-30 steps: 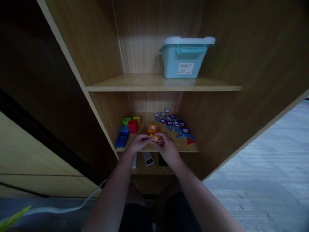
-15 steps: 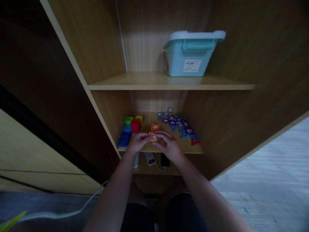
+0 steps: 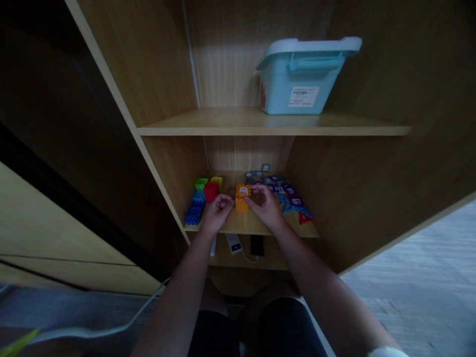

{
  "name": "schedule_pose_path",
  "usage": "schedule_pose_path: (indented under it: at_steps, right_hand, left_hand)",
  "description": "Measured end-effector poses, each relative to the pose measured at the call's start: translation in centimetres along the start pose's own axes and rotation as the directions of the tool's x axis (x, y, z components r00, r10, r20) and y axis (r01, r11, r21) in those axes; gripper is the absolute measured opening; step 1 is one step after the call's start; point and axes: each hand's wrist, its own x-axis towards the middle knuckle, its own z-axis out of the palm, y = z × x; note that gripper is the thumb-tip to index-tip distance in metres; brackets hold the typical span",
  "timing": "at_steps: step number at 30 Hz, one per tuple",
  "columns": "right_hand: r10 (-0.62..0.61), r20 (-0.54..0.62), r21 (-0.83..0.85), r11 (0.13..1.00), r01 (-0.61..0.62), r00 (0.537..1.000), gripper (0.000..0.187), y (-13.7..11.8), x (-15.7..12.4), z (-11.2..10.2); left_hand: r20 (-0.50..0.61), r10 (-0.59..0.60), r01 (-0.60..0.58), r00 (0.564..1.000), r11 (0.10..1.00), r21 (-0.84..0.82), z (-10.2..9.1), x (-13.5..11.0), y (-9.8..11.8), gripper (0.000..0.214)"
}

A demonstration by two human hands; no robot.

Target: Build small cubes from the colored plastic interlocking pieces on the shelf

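At orange stack (image 3: 241, 205) on shelf (image 3: 275, 227): right hand (image 3: 266, 204) spread, thumb touching its side; left hand (image 3: 218, 210) curled alongside (hold unclear).

Dark, almost black cloth shorts (image 3: 292, 329) cover the thighs, their two separate legs ending near the bare knees (image 3: 213, 298). A pale, whitish sleeve edge (image 3: 386, 351) shows on the right arm (image 3: 327, 287); both forearms (image 3: 186, 277), the left hand (image 3: 217, 213) and the right hand (image 3: 266, 204) are bare.

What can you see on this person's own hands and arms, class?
The left hand and right hand are gloveless, the wrists without watch or band. Both forearms are bare; a pale edge, probably a sleeve, shows on the right arm.
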Motion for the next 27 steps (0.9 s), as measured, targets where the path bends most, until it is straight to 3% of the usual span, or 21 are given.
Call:
schedule_pose_path:
  at_steps: [10,27]
  right_hand:
    - [0.01,0.008,0.116,0.993,-0.011,1.0,0.041,1.12,-1.0,0.9]
    - [0.051,0.044,0.014,0.999,-0.052,0.998,0.043,0.8,-1.0,0.56]
  left_hand:
    - [0.027,0.016,-0.017,1.0,0.998,0.056,0.04,0.08,-0.01,0.045]
    - [0.02,0.002,-0.004,1.0,0.995,0.097,0.19,-0.16,0.75,0.043]
